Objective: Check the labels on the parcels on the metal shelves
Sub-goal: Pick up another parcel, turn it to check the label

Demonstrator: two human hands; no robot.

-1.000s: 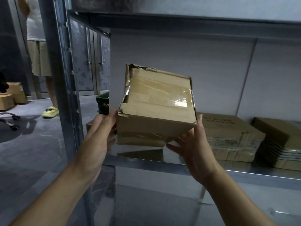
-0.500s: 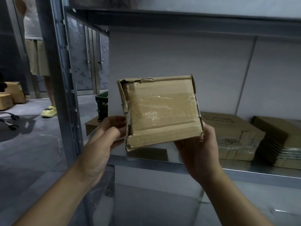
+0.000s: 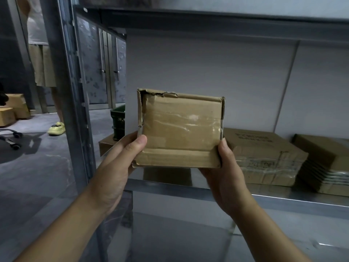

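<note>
Both hands are holding a battered taped parcel (image 3: 181, 129) upright above the metal shelf (image 3: 283, 200). The left hand (image 3: 117, 167) is gripping its left edge while the right hand (image 3: 224, 173) is gripping its lower right corner.

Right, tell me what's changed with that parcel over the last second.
The parcel has been tipped up: its taped face, earlier slanted upward, now stands upright towards the camera. The left hand and right hand kept their grip throughout and now hold its lower corners. The boxes on the metal shelf have not moved.
</note>
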